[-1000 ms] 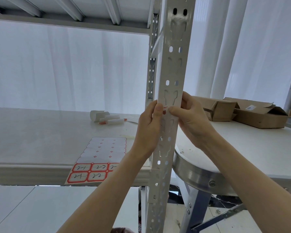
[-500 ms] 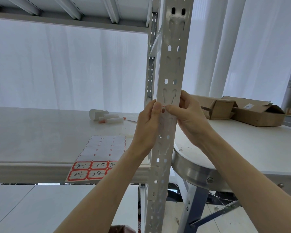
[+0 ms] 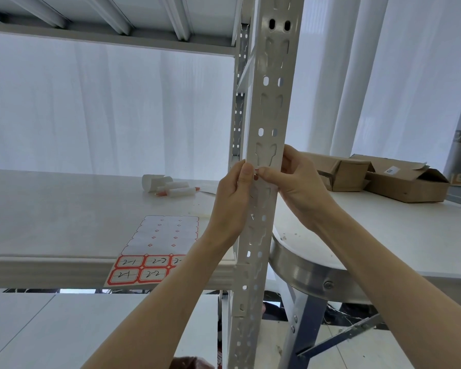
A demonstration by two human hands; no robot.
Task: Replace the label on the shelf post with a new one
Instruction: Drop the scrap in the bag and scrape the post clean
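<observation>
Head view, shelf post [image 3: 266, 145] between hands, label sheet [image 3: 155, 251] behind

We have a single head view, taken from the wearer's head and facing forward, level to slightly upward. It stands close to the post [image 3: 264, 161], which runs the full height of the frame just right of centre. We see the upper shelf [image 3: 104, 30] from below and the lower shelf [image 3: 64, 209] from above. Both forearms enter from the bottom edge. The wide lens bows straight edges near the borders. No second view overlaps it.
</observation>
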